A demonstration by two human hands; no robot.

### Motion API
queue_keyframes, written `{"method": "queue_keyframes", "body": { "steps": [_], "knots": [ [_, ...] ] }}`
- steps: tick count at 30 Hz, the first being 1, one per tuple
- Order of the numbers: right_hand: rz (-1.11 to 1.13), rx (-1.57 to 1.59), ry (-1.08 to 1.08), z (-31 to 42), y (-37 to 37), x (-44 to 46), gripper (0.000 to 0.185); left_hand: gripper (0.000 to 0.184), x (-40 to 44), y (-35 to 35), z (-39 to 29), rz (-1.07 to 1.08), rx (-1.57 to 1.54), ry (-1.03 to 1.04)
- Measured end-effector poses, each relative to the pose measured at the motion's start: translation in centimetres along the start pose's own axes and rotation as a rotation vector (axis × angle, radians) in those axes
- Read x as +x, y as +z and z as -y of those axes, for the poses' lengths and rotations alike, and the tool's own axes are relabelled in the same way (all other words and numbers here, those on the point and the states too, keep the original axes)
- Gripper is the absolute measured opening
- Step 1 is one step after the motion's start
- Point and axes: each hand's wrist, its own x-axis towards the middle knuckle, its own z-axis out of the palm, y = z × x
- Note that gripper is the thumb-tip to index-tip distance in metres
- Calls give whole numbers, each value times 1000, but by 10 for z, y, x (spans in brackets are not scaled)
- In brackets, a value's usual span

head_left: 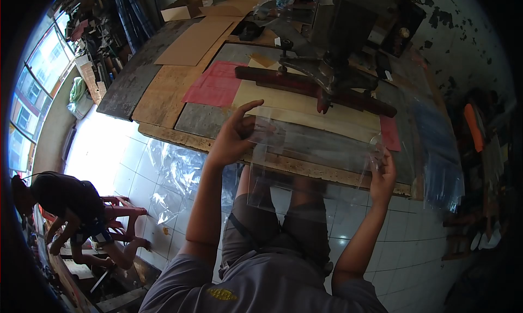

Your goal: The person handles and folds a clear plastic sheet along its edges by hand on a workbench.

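Observation:
A clear plastic sheet (310,166), possibly a folded piece or a sleeve, hangs between my hands over the front edge of the workbench. At its left side my left hand (235,136) grips it with thumb and curled fingers, the index finger stretched forward. My right hand (383,171) pinches the sheet near its right edge. Just beyond my hands, a press (332,76) with a long dark-red bar stands over a yellow sheet (305,110). Pink sheets lie under it at both sides, the larger pink sheet (215,84) to the left.
Cardboard (193,41) lies on the bench at far left, with a water bottle (284,0) at the back. Stacked clear plastic (440,155) hangs over the right edge. More plastic film (177,177) is by the floor. Another person (68,204) sits at lower left near a red stool (122,209).

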Motion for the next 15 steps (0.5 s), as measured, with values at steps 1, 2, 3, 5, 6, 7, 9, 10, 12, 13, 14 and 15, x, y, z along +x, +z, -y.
{"method": "queue_keyframes", "body": {
  "steps": [1, 2, 3, 5, 6, 7, 9, 10, 12, 13, 14, 15],
  "knots": [
    [3, 3, 3, 0, 0, 0, 38, 89, 0, -1, 1, 3, -6, 1],
    [-1, 2, -1, 0, 1, 0, 38, 89, 0, -1, 0, 6, -12, 0],
    [-6, 1, -5, 2, 2, 0, 38, 89, -1, 0, 0, 1, -44, -3],
    [-12, 9, -10, 2, 3, 0, 39, 88, -1, 2, -2, -9, -108, -8],
    [-14, 18, -12, 1, 3, 0, 39, 88, -1, 2, -2, -8, -93, -10],
    [-17, 26, -15, 0, 2, 0, 39, 89, -1, 1, -2, -7, -78, -12],
    [-8, 14, -18, -1, 2, 1, 39, 88, -1, 1, -1, 0, -72, -4],
    [-4, 8, -19, -1, 1, 1, 39, 88, -1, 0, 0, 4, -79, 6],
    [-12, 30, 12, 3, 3, 0, 41, 87, -1, 0, 0, 9, -80, 18],
    [-15, 41, 28, 5, 3, 0, 41, 87, -1, -1, 1, 8, -74, 20],
    [-17, 41, 25, 4, 3, 0, 42, 87, -1, -1, 1, 8, -68, 23],
    [-19, 42, 22, 2, 3, 0, 42, 82, -2, -2, 1, 3, -67, 27]
  ]
}}
